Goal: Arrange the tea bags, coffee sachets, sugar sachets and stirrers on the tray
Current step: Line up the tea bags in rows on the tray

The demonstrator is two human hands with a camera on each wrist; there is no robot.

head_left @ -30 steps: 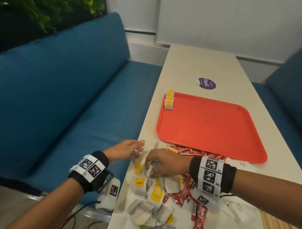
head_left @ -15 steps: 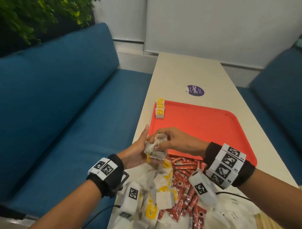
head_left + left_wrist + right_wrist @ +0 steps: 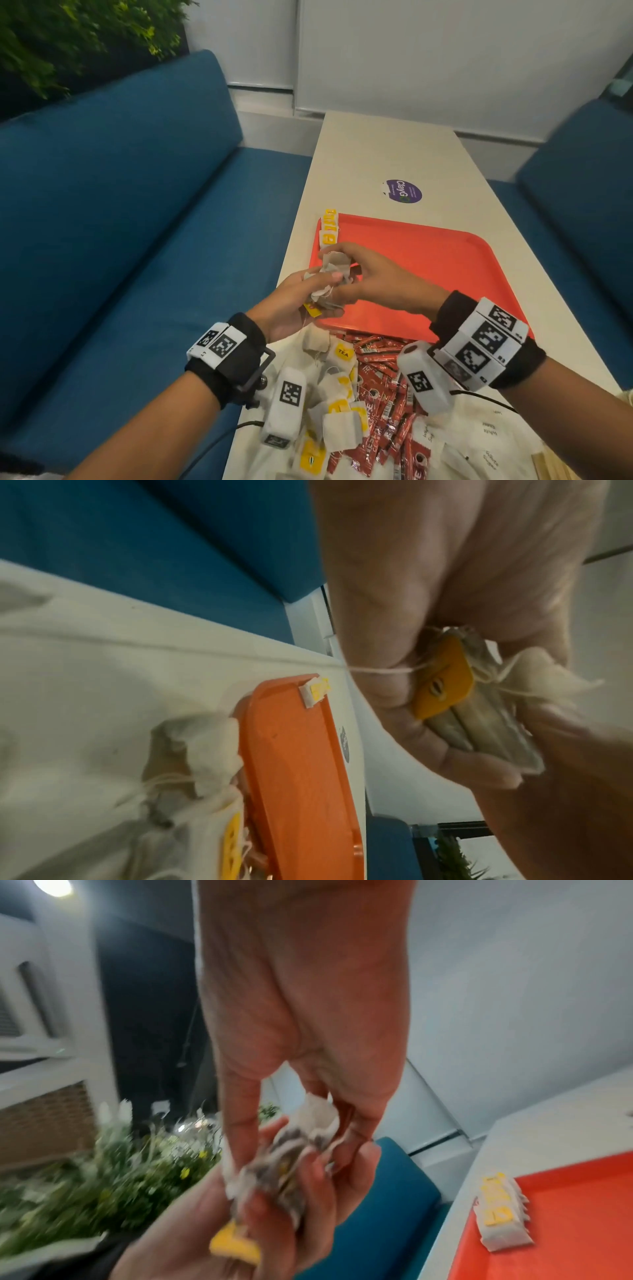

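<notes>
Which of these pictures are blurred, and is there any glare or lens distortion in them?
Head view: mostly sharp, though the beige table edges bend from the wide lens. Left wrist view: soft blur on the left hand and the orange-red plastic tray. Right wrist view: strong motion blur on the green plants, and a bright ceiling lamp flares.

Both forearms reach forward and the hands meet in front of the body, each wrist wrapped in a black band. The left hand (image 3: 294,305) lies palm up, its fingers (image 3: 479,767) and thumb curled round a small bunch of tea bags (image 3: 330,284). The right hand (image 3: 373,281) comes in from the right, palm down, its fingertips (image 3: 240,1139) pinching the top of the same bunch.
</notes>
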